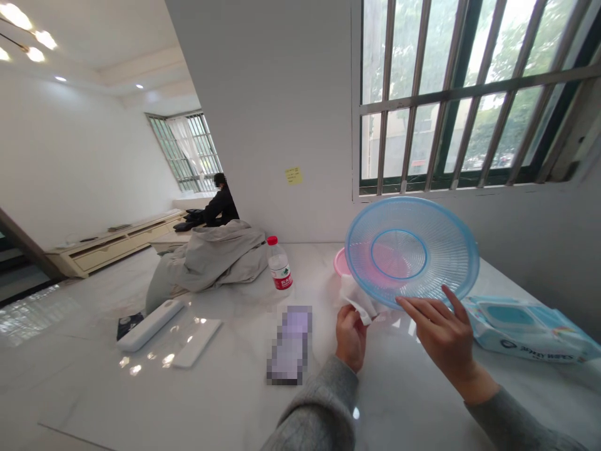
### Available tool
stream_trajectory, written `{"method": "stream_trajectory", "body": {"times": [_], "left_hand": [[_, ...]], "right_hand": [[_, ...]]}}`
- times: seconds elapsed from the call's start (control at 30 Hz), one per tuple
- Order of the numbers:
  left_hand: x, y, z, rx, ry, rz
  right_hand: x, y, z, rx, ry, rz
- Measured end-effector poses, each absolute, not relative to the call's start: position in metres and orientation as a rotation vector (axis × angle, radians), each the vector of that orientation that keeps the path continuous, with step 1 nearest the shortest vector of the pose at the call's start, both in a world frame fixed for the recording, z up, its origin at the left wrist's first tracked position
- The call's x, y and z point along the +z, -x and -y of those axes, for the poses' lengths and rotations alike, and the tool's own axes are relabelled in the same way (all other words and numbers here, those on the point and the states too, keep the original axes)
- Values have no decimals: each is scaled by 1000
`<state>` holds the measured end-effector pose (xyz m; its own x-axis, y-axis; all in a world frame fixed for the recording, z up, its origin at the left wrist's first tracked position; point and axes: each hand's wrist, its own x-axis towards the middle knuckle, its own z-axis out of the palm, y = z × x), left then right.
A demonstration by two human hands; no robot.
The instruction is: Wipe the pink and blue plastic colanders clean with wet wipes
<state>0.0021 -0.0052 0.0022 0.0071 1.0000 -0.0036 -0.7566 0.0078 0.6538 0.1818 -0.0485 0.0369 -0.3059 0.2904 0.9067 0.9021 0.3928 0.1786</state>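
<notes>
A translucent blue plastic basket (451,250) is tilted up in front of me, its round base facing my view. My right hand (444,338) grips its lower rim, with the index finger stretched along the side. My left hand (351,338) is closed on a white wipe (359,299), which reaches up against the basket's lower left edge. Behind the blue basket a pink basket (340,263) shows at its left rim and through the plastic; the rest of it is hidden. To the right lies a light blue pack of wipes (521,329).
On the white table (211,401) stand a red-capped water bottle (280,266) and a blurred-out phone (290,344). Farther left are a white long box (150,326), a flat white piece (197,343) and a grey cloth (216,257). A person in black (223,203) sits beyond.
</notes>
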Motion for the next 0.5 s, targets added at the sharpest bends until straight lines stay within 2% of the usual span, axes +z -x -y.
{"method": "stream_trajectory", "body": {"times": [0.13,0.33,0.5], "left_hand": [[2,-5,6,1464,-581,-640],[19,-4,13,1551,-921,-647],[21,-1,17,1485,-921,-588]], "right_hand": [[38,-187,48,-928,1042,1777],[39,-186,52,-914,1022,1786],[39,-179,54,-876,996,1800]]}}
